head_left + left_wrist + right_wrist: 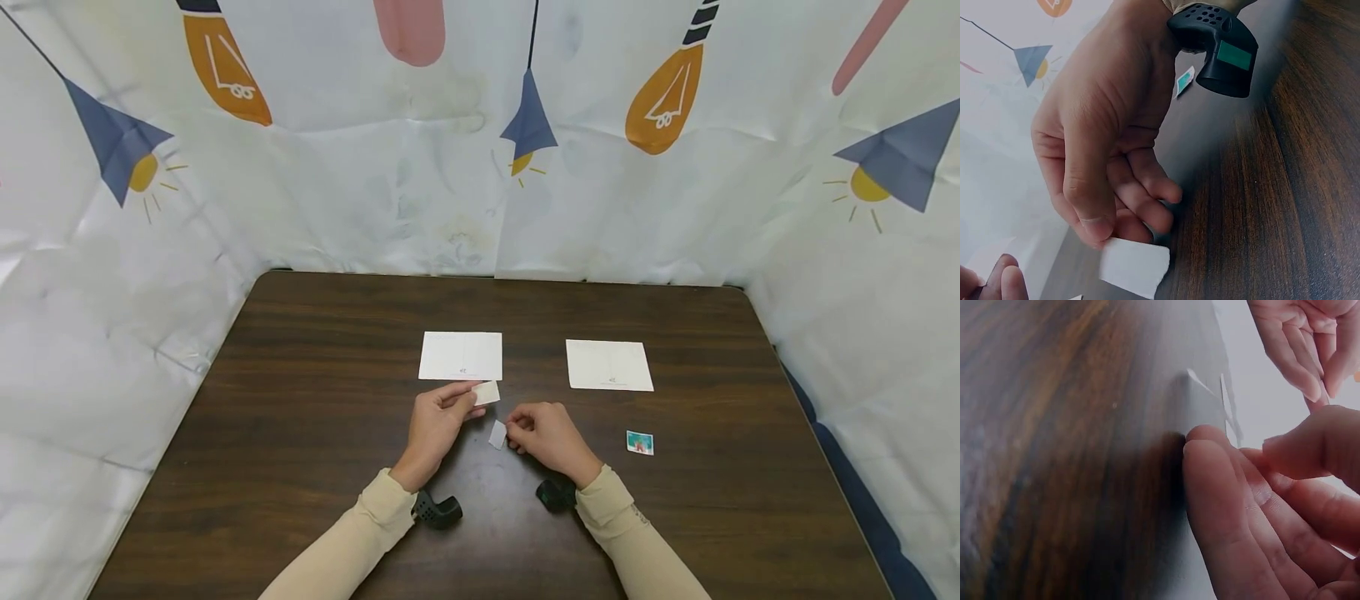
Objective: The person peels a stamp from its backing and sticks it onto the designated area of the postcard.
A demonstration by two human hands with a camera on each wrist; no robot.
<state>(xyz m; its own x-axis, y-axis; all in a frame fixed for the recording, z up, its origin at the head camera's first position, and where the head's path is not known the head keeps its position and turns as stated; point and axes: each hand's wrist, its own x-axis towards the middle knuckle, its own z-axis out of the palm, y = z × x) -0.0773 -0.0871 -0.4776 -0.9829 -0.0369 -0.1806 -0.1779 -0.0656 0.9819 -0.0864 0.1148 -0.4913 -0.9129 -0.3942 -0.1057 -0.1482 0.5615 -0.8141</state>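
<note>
Over the middle of the dark table, my left hand (437, 423) pinches a small white paper piece (487, 392) between thumb and fingers. That piece overlaps the lower edge of the left white card (460, 356) in the head view. Just right of it, my right hand (553, 439) holds a smaller white slip (497, 434) at its fingertips. The left wrist view shows the right hand close up, with the white slip (1135, 267) below the thumb and its edge uneven. In the right wrist view, the left hand (1310, 350) pinches its piece, mostly hidden there.
A second white card (610, 365) lies at the back right. A small, colourful, stamp-like picture (640, 442) lies on the table (300, 467) right of my right hand. Black devices (437, 509) are worn at both wrists. A white printed curtain (337, 192) stands behind the table.
</note>
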